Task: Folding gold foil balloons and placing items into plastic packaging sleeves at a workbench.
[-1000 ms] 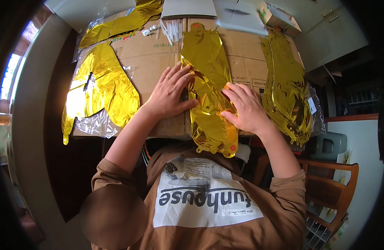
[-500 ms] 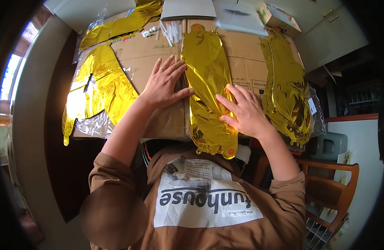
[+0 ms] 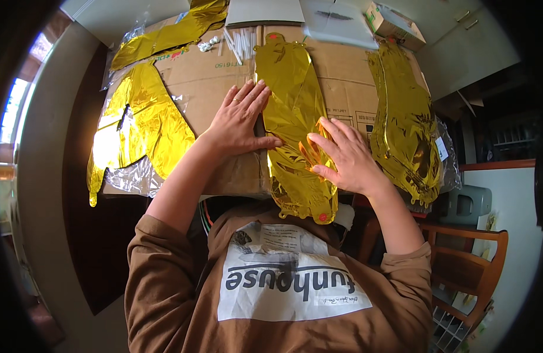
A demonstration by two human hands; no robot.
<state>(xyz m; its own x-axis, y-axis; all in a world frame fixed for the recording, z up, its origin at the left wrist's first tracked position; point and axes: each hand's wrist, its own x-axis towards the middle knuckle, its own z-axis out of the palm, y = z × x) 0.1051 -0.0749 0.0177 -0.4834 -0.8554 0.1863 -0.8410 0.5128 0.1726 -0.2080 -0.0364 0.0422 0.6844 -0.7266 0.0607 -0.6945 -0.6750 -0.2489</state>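
Note:
A flat gold foil balloon (image 3: 292,100), long and wrinkled, lies lengthwise in front of me on the cardboard. My left hand (image 3: 236,120) is open along its left edge, fingers stretched and the thumb resting on the foil. Over the right edge my right hand (image 3: 348,157) spreads its fingers, with the tips on the foil or just above it; reflections of them show there. Neither hand grips anything. A small red spot marks each end of the balloon, and its near end hangs over the cardboard's front edge towards my shirt.
More gold foil balloons lie at the left (image 3: 145,117), far left (image 3: 165,44) and right (image 3: 401,117). Thin clear straws (image 3: 242,46) sit at the back beside small white pieces (image 3: 209,44). An open box (image 3: 394,26) stands back right. A wooden chair (image 3: 468,259) is at right.
My left hand has slid slightly right, its thumb further onto the foil. The middle of the balloon looks flatter, and its near end has shifted a little left. My right hand has barely moved.

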